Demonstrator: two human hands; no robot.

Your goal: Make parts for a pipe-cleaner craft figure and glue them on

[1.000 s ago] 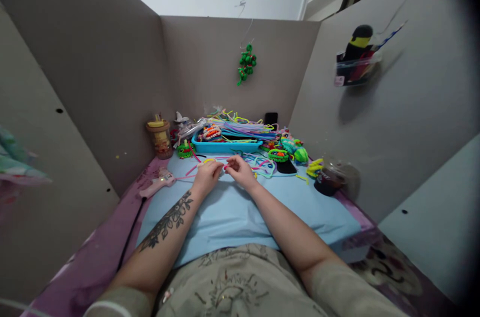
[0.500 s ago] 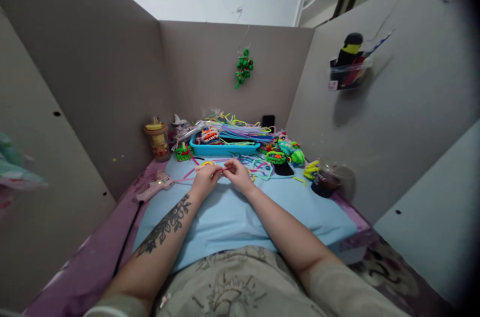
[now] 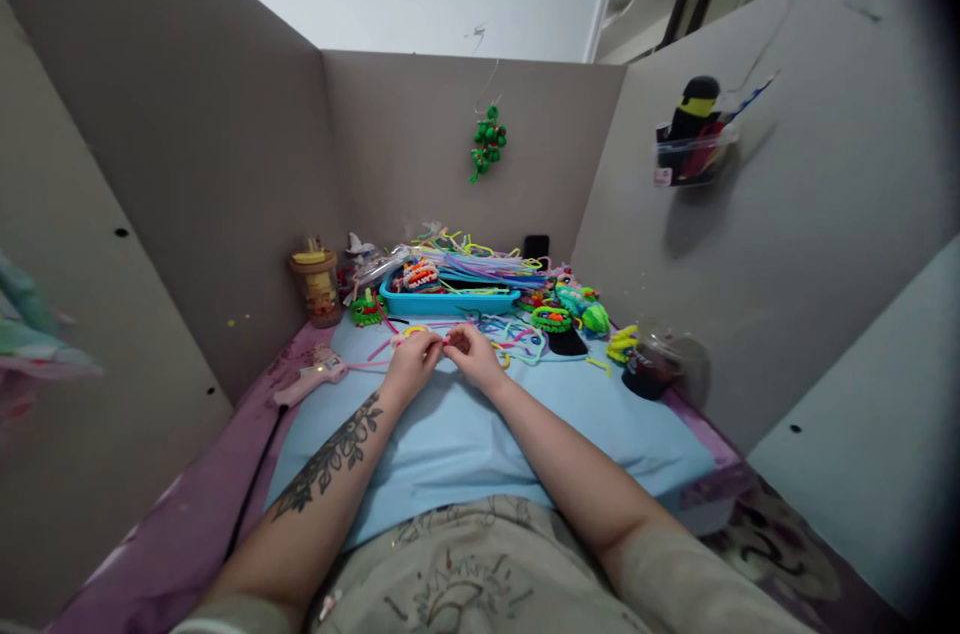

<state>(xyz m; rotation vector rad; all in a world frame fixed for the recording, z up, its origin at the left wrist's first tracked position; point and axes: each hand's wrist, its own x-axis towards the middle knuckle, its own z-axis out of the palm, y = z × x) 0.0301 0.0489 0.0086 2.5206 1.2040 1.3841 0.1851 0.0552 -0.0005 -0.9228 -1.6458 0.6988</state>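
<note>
While working close over the blue cloth, seems to be at a fine shaping or joining step, with left hand and right hand brought nearly together around a small pink piece. On the left, pinching with thumb and forefinger closed, apparently on that piece; on the right, meeting it with thumb and forefinger curled in, though cannot tell how firmly. By judgement, calls next for a steady hold from one side and a small, careful bend or twist from the other. Sits between the two sets of fingertips, in front of the blue tray and to the right of the pink glue gun. Looks bright pink, thin and short where visible, perhaps soft like the loose strands nearby, but cannot make out full length or shape behind the fingers.
</note>
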